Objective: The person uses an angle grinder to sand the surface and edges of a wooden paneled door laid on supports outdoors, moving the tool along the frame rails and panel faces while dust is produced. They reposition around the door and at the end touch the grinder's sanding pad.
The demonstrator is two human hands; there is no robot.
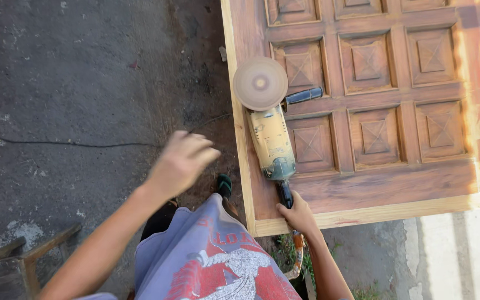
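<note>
Fingers (288, 208) of the right hand (298, 214) curl around the dark rear handle of a worn yellow angle grinder (271, 139), holding it near the lower left corner of a large brown wooden door with carved square panels (373, 89). That grinder lies on the door's surface, its dusty plastic body scuffed and paint-flecked, pointing away from the person; a round, tan sanding disc (260, 83) sits at its far end over the door's left stile, and a black side handle (303, 95) sticks out to the right across a raised panel. Each panel is a recessed square with a shallow pyramid cut in an X, the grain reddish and matte, while the pale outer frame looks raw and unstained. The left hand (180, 162) hangs in the air to the left of the door, blurred, fingers loosely bent and holding nothing. Below it lies rough, cracked dark concrete ground (73, 100). A grey shirt with a red print (218, 261) fills the bottom centre, and a weathered wooden frame (18, 261) shows at the lower left corner.
</note>
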